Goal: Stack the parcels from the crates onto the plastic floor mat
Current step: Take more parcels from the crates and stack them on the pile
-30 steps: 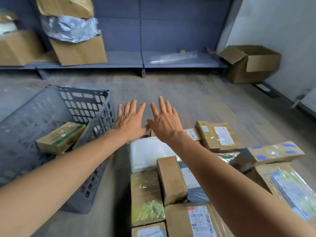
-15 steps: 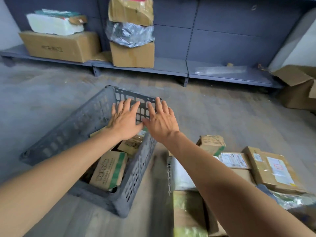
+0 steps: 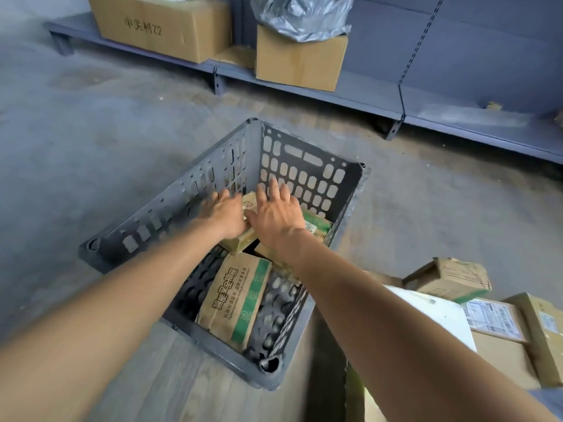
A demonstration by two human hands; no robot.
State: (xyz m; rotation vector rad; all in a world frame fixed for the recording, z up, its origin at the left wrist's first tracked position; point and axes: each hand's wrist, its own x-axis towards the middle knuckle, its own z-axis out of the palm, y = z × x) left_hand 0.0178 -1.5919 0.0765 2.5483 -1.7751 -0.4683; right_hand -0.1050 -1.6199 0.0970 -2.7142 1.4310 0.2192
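A grey perforated plastic crate (image 3: pixel 307 175) stands on the floor in the middle of the view. Inside it lie several brown cardboard parcels with green stripes; the nearest one (image 3: pixel 237 300) leans against the crate's near side. My left hand (image 3: pixel 224 213) and my right hand (image 3: pixel 275 216) reach down into the crate side by side, fingers straight and spread, over a parcel (image 3: pixel 240 240) at the far end. Whether they touch it is unclear. Parcels (image 3: pixel 451 280) lie stacked on the floor at lower right.
A low grey shelf (image 3: pixel 365 95) runs along the back wall. It carries a large cardboard box (image 3: pixel 161 25) and a smaller box (image 3: pixel 300 60) topped by a silver bag. Bare concrete floor lies to the left of the crate.
The view has swung left from the stacked parcels to the crate. Both hands, still flat and spread, have gone from above the stack down into the crate.
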